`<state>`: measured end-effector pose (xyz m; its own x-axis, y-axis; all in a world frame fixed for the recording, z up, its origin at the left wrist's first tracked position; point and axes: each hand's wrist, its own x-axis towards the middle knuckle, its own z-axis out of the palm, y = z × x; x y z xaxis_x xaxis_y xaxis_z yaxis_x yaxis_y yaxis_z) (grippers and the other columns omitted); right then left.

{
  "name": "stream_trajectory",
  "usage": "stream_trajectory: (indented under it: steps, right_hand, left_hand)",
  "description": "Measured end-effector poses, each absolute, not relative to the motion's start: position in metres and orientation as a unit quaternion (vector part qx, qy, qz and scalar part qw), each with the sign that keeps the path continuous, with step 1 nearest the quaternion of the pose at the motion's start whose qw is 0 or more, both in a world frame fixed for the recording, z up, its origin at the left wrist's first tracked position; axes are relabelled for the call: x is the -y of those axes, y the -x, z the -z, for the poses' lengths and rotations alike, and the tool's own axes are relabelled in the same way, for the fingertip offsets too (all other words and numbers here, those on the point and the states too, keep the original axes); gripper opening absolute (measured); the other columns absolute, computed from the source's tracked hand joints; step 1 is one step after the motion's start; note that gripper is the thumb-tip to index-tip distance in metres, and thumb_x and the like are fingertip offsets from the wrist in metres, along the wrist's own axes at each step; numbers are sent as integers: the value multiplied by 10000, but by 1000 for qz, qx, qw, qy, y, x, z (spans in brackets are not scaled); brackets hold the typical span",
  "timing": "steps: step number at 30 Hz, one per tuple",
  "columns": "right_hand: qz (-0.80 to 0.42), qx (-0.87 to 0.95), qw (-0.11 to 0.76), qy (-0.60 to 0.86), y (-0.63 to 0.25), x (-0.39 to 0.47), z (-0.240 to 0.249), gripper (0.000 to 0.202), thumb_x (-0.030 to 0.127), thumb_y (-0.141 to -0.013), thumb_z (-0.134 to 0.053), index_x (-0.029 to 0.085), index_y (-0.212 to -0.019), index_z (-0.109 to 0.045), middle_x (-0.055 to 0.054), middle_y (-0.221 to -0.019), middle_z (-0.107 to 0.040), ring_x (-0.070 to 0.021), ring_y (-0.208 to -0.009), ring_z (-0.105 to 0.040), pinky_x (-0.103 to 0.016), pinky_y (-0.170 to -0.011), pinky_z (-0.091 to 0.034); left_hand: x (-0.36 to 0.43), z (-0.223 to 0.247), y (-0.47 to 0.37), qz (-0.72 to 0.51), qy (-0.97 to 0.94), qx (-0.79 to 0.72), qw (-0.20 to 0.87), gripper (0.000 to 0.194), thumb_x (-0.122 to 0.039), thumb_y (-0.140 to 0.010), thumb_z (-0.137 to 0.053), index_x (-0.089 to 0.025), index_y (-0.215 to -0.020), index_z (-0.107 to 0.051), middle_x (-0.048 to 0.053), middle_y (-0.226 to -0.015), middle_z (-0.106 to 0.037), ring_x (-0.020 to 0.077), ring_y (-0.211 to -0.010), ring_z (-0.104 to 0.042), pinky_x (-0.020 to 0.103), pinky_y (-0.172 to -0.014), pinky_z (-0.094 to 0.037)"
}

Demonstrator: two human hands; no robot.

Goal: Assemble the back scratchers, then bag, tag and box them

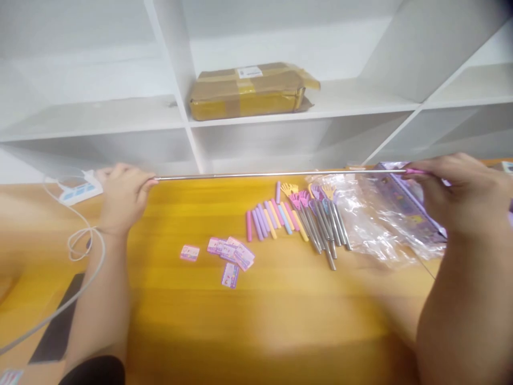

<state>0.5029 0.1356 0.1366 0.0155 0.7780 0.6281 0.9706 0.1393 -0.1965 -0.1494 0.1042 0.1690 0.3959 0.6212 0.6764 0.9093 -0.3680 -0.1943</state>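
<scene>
A telescopic back scratcher (272, 174) is stretched out level above the table, its thin metal rod spanning the view. My left hand (130, 190) is closed around the rod's left end. At the other end, my right hand (457, 174) pinches the pink head, mostly hidden by the fingers. Below the rod lie several short metal back scratchers (320, 219) with coloured claw heads. Beside them are several pastel handle tubes (272, 216) in pink, purple, yellow and blue. Small printed cards (236, 252) lie further left on the wood.
Clear plastic bags (372, 224) and a purple printed box (417, 203) are at the right. A taped cardboard box (248, 93) sits on the white shelf (340, 96) behind the table (192, 321). A power strip (82, 190) and a white cable (100, 262) are at the left.
</scene>
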Motion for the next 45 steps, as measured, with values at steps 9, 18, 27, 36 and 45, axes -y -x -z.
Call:
stream_trajectory:
  steps: [9, 18, 27, 36, 45]
  right_hand:
    - [145, 706, 280, 634, -497, -130, -142, 129, 205, -994, -713, 176, -1098, -783, -136, -1072, -779, -187, -946, -726, -294, -843, -515]
    - [113, 698, 306, 638, -498, -131, -138, 80, 176, -973, -692, 209, -1010, -754, -103, -979, -761, -183, -867, -704, -287, -807, -502]
    - [131, 668, 291, 673, -508, -145, -130, 102, 223, -982, -701, 174, -1051, -760, -118, -981, -744, -182, -877, -687, -277, -774, -506]
    - [152, 690, 304, 639, -514, -146, -125, 74, 188, -974, -621, 169, -921, -668, -159, -1004, -705, -199, -930, -657, -300, -847, -506]
    - [223, 731, 319, 561, -531, -142, -117, 292, 405, -1007, -443, 199, -945, -641, -130, -921, -696, -208, -836, -642, -312, -776, -495]
  left_hand:
    - [-99, -176, 127, 149, 793, 544, 232, 434, -493, -1138, -386, -199, -1039, -690, 52, -933, -724, 246, -944, -646, 393, -860, -435]
    - [-106, -168, 126, 199, 742, 603, 214, 453, -559, -1085, -468, -204, -861, -640, 10, -780, -580, 191, -779, -550, 351, -700, -359]
    - [-100, -175, 119, 222, 762, 571, 211, 492, -561, -1065, -553, -194, -743, -497, -23, -725, -465, 144, -751, -450, 306, -670, -346]
    - [-99, -167, 112, 227, 734, 609, 199, 445, -551, -1024, -607, -213, -737, -566, 11, -697, -539, 184, -687, -502, 329, -648, -321]
    - [-93, -167, 118, 263, 751, 555, 241, 434, -560, -978, -678, -229, -706, -610, 16, -641, -574, 189, -649, -520, 329, -599, -297]
